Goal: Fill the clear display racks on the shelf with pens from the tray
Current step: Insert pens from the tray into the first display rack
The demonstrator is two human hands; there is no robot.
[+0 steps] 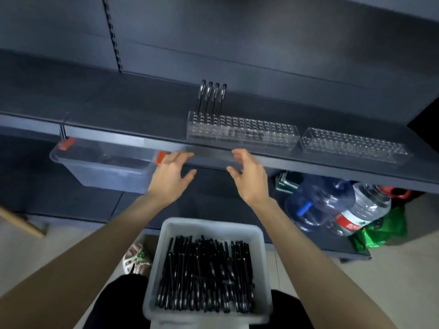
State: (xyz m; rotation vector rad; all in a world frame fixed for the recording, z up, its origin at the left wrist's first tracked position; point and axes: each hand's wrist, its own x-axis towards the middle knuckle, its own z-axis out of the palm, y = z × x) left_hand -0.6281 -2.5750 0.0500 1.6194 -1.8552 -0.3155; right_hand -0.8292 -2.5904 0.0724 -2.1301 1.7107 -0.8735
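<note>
**Hands slack at shelf edge**

Left hand and right hand grasp nothing, fingers relaxed. Four pens stand upright in the left display rack, at its left end. Loose pens lie flat in the tray below, long axes pointing toward the shelf.

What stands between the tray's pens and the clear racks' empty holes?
Nothing visible does. The pens lie uncovered in the tray; the left rack and right rack are open on top. The left hand and right hand hover empty between them.
</note>
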